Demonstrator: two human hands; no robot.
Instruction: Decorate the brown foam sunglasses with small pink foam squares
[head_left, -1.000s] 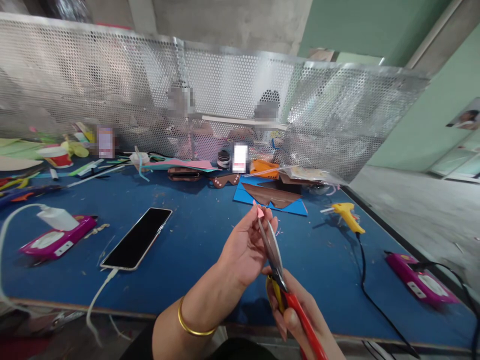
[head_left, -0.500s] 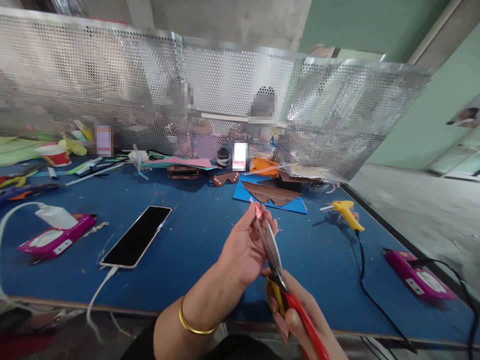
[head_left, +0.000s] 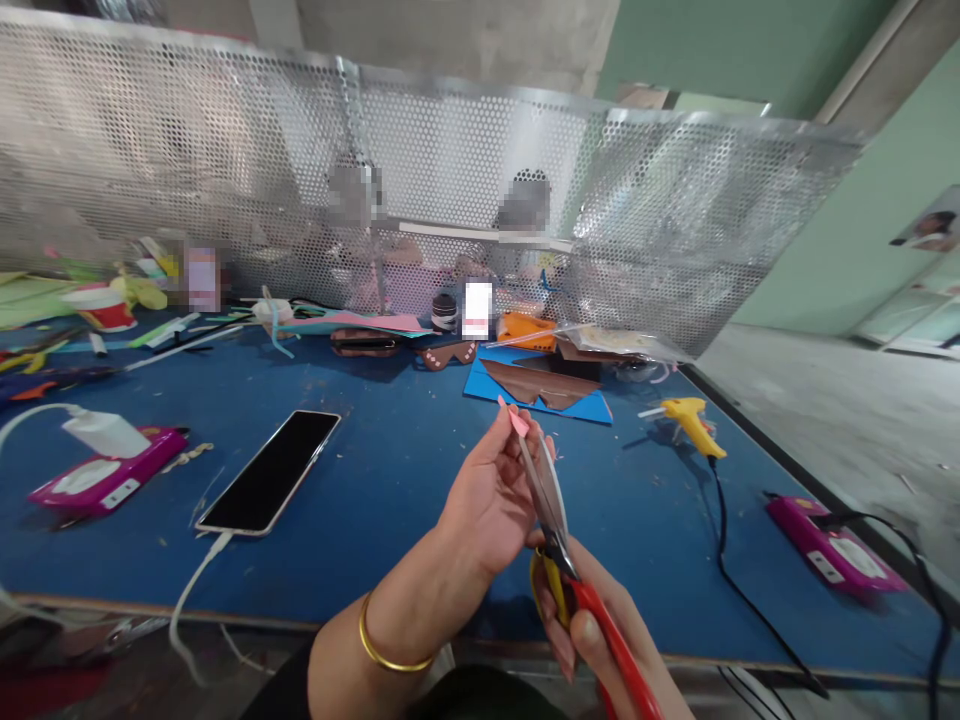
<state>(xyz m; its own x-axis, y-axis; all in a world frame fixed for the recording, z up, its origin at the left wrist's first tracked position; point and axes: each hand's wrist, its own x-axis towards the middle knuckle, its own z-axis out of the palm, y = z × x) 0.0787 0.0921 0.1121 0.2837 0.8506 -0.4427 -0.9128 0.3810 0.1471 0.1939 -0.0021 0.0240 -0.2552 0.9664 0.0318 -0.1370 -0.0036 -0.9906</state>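
Pinched between the thumb and fingers of my left hand (head_left: 491, 490) is a small pink paper piece (head_left: 517, 422). My right hand (head_left: 592, 625) grips scissors (head_left: 553, 530) with red and yellow handles. Their blades point up and away from me, slightly parted, with the tips at the pink piece beside my left fingers. Beyond my hands lies a blue sheet (head_left: 592, 408) with a brown cut-out (head_left: 540, 385) on it. A brown mask-shaped piece with pale squares (head_left: 448, 355) is left of the sheet.
On the blue table (head_left: 390, 480) a phone (head_left: 271, 472) with a white cable lies at left, near a purple power strip (head_left: 112, 470). At right are a yellow glue gun (head_left: 694, 425) and another purple power strip (head_left: 832, 545). A perforated metal screen (head_left: 450, 140) stands behind.
The scissor blades have opened a little wider, and more of the pink piece shows at their tips. Both hands stay in nearly the same place. The view has shifted slightly.
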